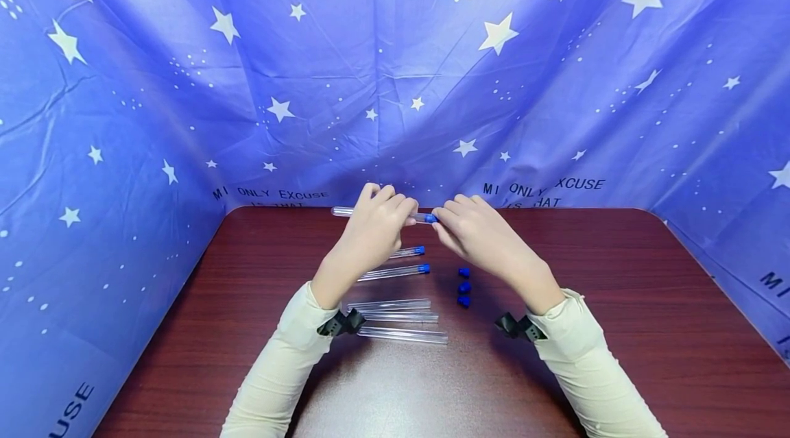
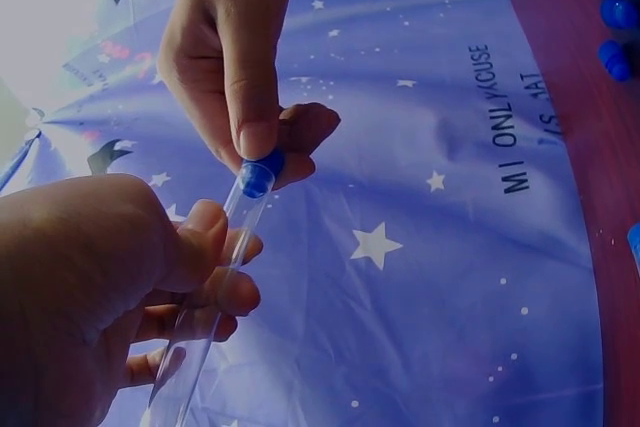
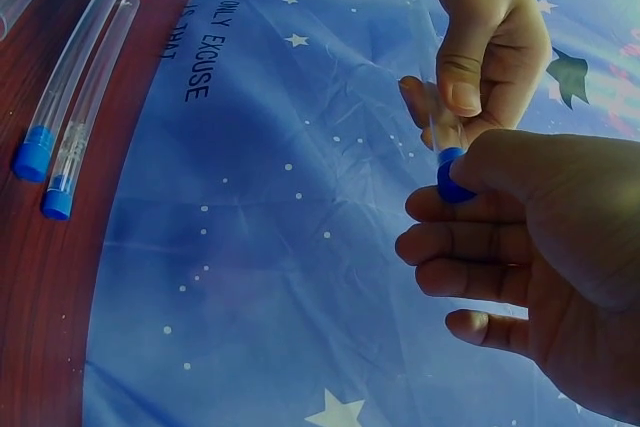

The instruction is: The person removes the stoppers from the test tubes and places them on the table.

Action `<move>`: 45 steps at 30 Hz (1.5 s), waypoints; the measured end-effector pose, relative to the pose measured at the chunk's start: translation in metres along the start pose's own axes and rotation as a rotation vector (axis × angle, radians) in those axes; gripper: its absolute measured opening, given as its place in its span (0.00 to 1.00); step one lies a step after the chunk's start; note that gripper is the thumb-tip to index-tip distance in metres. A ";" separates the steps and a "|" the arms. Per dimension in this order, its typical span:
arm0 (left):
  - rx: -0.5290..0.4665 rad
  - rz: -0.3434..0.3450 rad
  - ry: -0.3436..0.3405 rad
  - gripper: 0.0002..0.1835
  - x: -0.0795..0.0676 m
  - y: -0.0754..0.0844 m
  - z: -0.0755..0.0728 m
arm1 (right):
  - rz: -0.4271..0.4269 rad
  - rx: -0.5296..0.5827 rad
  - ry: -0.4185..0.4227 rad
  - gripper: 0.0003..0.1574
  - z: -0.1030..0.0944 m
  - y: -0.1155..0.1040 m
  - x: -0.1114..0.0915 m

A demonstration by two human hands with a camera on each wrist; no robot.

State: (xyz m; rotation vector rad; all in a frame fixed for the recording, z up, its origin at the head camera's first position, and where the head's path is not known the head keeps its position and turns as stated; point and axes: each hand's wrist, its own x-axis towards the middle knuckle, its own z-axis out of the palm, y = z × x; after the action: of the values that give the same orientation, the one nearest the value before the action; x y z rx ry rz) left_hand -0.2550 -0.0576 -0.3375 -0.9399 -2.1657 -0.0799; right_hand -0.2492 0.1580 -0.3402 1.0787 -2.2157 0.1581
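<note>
Above the far part of the table, my left hand grips a clear test tube lying crosswise, thumb on one side and fingers on the other in the left wrist view. My right hand pinches a blue cap at the tube's right end, between thumb and index finger. Part of this cap sits inside the tube's mouth. The right hand's other fingers are loosely bent in the right wrist view. Below the left hand lie two tubes with blue caps on, the nearer capped tube partly behind the left wrist.
Three uncapped tubes lie side by side nearer the body. Three loose blue caps form a short column right of the tubes. A blue star-patterned curtain hangs around the dark red table. Black cameras sit on both wrists.
</note>
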 end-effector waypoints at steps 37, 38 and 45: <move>-0.076 -0.013 -0.010 0.08 0.001 0.001 0.001 | -0.050 -0.119 0.075 0.08 -0.001 0.001 0.001; -0.076 -0.008 -0.004 0.08 0.001 0.001 0.001 | -0.049 -0.112 0.071 0.08 -0.001 0.001 0.000; -0.060 0.031 0.012 0.07 0.002 -0.001 0.000 | -0.044 -0.065 0.042 0.07 -0.003 -0.001 -0.001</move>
State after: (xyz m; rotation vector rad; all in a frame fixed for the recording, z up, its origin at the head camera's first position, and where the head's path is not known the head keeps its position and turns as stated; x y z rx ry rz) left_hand -0.2564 -0.0571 -0.3365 -1.0041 -2.1473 -0.1359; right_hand -0.2464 0.1595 -0.3382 1.0779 -2.1434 0.0885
